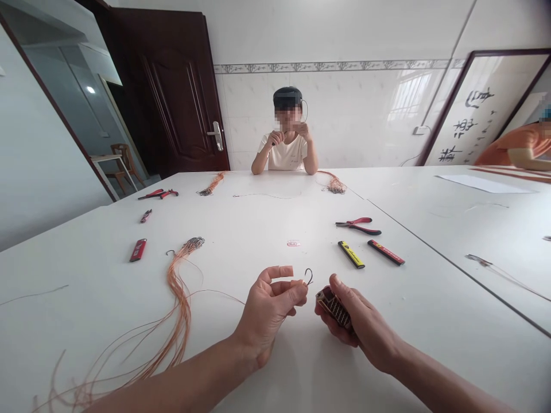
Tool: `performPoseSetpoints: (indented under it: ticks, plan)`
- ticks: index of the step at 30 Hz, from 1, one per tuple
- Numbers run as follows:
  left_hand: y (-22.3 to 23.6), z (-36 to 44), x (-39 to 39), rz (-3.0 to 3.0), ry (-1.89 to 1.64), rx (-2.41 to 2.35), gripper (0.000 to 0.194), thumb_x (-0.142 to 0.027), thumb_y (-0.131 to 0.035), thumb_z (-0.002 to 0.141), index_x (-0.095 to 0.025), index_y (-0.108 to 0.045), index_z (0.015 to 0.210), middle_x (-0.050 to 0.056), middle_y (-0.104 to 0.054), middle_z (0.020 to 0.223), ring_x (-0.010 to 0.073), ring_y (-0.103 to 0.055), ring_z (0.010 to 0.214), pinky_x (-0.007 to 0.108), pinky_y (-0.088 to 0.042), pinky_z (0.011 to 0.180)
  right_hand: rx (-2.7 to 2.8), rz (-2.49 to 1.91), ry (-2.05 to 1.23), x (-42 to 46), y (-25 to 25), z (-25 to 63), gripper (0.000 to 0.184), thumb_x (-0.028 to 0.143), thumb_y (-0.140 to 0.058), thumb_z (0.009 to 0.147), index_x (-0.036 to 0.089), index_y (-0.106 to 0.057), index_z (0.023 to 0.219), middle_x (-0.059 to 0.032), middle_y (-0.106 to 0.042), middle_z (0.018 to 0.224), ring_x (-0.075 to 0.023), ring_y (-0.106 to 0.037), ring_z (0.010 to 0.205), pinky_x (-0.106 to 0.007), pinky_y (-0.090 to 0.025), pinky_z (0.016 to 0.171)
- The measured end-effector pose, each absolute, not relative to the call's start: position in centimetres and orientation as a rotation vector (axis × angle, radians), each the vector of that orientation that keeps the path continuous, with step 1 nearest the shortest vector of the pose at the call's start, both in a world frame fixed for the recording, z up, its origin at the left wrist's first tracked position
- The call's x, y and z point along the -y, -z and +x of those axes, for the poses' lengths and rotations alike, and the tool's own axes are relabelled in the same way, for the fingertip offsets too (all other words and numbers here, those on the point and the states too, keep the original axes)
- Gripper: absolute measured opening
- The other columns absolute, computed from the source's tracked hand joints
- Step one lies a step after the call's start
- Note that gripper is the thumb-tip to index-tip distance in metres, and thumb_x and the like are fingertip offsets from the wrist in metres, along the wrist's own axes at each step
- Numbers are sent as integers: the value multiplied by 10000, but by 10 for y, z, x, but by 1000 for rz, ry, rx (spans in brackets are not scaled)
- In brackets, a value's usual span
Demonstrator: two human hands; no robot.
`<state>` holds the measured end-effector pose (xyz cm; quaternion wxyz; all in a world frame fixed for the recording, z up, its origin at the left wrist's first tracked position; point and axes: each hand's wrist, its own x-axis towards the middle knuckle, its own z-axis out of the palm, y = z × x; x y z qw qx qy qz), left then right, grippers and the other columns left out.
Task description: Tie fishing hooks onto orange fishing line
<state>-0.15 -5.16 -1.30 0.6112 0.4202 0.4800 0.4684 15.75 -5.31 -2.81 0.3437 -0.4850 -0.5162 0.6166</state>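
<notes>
Left forearm [185, 376] and right forearm [447, 387] reach in from the near edge of a white surface [241, 232]. The left hand [264, 318] pinches a small dark metal fish hook [308, 277] between thumb and fingertips, a narrow grip, while a tan finger cot [286, 271] caps its raised index finger. The right hand [359, 324] closes its grip around a dark maroon block patterned in gold [333, 308], perhaps a lighter casing, whose long axis slants from far left to near right. The block's far end lies just right of and nearer than the hook, not touching it; the left hand is the nearer to the hook.

Left of the hands sprawls a bundle of thin orange lines [181, 304], with small hooks at its far end. Farther right lie red-handled pliers [358, 226], a yellow-and-black lighter [350, 254] and a red-and-black lighter [386, 252]. A red lighter [138, 250] rests far left. Across the surface, a seated co-worker [286, 146] raises both hands near the chin, and an orange sleeve [516, 150] enters at far right.
</notes>
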Motion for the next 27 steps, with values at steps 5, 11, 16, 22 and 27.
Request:
performPoseSetpoints:
  ticks: [5, 11, 16, 22, 27]
  plan:
    - [12, 0, 55, 999, -1055, -1104, 397, -345, -669, 660, -237, -471, 988, -13, -598, 738, 102, -522, 721, 249, -366, 663, 1306, -1261, -1561, 51, 27, 154, 493, 554, -342, 802, 137, -468, 572, 24, -375, 481, -60, -300, 447, -205, -211, 439]
    - [11, 0, 57, 998, -1040, -1086, 370, -314, -663, 672, -240, -474, 981, -16, -603, 744, 97, -513, 714, 248, -359, 661, 1260, -1234, -1541, 45, 32, 156, 454, 498, -350, 809, 137, -477, 565, 23, -375, 464, -63, -291, 434, -208, -209, 428]
    - [12, 0, 56, 993, -1044, -1077, 364, -313, -671, 662, -233, -484, 963, -11, -601, 732, 103, -511, 707, 254, -357, 660, 1258, -1232, -1533, 45, 31, 155, 440, 474, -345, 808, 135, -483, 563, 19, -393, 458, -64, -304, 420, -209, -220, 423]
    - [13, 0, 56, 976, -1056, -1072, 376, -303, -680, 649, -229, -488, 963, 1, -607, 735, 111, -513, 681, 258, -356, 645, 1259, -1229, -1531, 46, 30, 155, 406, 435, -338, 806, 138, -483, 571, 15, -398, 460, -68, -304, 418, -210, -221, 417]
    - [13, 0, 55, 965, -1061, -1070, 377, -296, -693, 632, -232, -500, 949, -3, -612, 727, 111, -518, 666, 255, -357, 634, 1327, -1266, -1495, 47, 28, 155, 404, 409, -315, 818, 144, -484, 565, 11, -405, 468, -75, -318, 432, -210, -243, 424]
